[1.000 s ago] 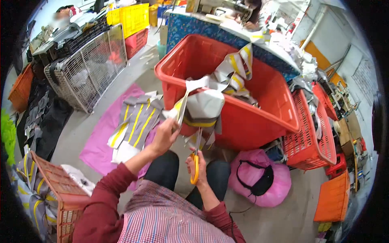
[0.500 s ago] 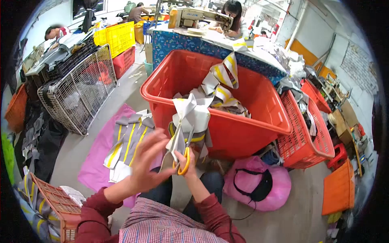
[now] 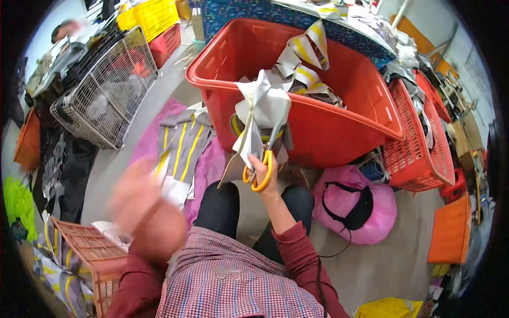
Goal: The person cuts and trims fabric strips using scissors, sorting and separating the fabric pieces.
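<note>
Yellow-handled scissors (image 3: 269,168) are in my right hand (image 3: 263,177), fingers closed round the handles and blades pointing up. The blades lie against white and grey fabric strips (image 3: 261,109) that hang over the near rim of a large red tub (image 3: 328,132). My left hand (image 3: 139,199) is smeared by motion on the left, apart from the strips, so its fingers cannot be made out. Beneath and beyond it, grey pieces with yellow stripes (image 3: 183,146) lie on a pink sheet (image 3: 211,161) on the floor. More yellow-striped strips (image 3: 305,77) are heaped inside the tub.
A wire cage basket (image 3: 108,87) stands at the left, with an orange crate (image 3: 87,244) near my left arm. To the right are a pink bag (image 3: 355,206) with a black band and a red slatted basket (image 3: 419,151). A person (image 3: 69,29) is at the far left.
My left hand has moved down and left, away from the scissors and strips. My right hand still holds the scissors by the hanging fabric. The view has tilted downward.
</note>
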The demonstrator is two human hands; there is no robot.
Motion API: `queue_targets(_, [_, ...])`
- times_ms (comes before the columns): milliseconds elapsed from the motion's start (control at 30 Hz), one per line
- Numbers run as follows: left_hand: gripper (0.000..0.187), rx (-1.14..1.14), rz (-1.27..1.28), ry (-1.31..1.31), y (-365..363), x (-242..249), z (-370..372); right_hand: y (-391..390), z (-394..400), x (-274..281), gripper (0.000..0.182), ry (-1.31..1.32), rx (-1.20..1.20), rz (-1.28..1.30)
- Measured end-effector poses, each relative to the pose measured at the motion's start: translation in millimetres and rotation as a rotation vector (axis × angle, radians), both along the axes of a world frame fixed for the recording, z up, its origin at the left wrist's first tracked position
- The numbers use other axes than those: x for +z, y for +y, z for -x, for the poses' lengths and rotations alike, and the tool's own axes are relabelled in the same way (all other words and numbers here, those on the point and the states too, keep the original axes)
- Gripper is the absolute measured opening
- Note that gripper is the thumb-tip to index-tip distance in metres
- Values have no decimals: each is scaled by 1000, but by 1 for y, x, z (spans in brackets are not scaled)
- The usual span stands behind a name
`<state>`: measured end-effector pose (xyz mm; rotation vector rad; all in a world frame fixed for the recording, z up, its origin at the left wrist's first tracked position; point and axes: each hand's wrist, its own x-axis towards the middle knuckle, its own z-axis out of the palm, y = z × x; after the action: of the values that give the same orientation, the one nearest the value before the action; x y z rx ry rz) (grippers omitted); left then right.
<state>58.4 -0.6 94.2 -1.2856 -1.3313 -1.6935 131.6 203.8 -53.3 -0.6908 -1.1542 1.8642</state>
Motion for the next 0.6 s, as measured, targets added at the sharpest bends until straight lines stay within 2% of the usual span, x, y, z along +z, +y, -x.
queue_targets(33, [26, -136, 221, 72, 41, 6, 12, 3, -2, -2, 23, -15, 14, -3])
queue_targets(67, [22, -93, 342, 4, 79, -15, 24, 4, -3, -7, 25, 12, 48, 20])
queue_targets(100, [26, -184, 465, -133, 105, -42, 39, 6, -5, -12, 27, 40, 84, 43])
queue_targets(133, [25, -215, 598, -312, 128, -88, 58, 7, -5, -14, 29, -64, 38, -101])
queue_targets(200, [31, -423, 971, -560, 143, -125, 68, 10, -4, -19, 28, -94, 22, -149])
queue_targets(267, [30, -464, 793, -671, 149, -149, 53, 8, -8, -5, 28, -70, 58, -124])
queue_targets(300, [24, -366, 787, -596, 153, -162, 50, 5, -10, -1, 28, -46, 90, -93])
queue_targets(367, [23, -338, 823, -577, 155, -173, 47, 4, -9, -4, 28, -29, 121, -58])
queue_targets(400, [22, -309, 851, -551, 155, -172, 47, 4, -8, -3, 28, -6, 152, -32])
queue_targets(433, [23, -385, 826, -668, 152, -171, 46, 4, -7, -4, 28, -9, 155, -39])
queue_targets(533, [23, -393, 748, -758, 127, -161, 47, -3, -10, 1, 19, 25, 117, -40])
queue_targets(600, [23, -382, 784, -789, 87, -133, 47, -10, -23, 12, 33, 29, 94, 4])
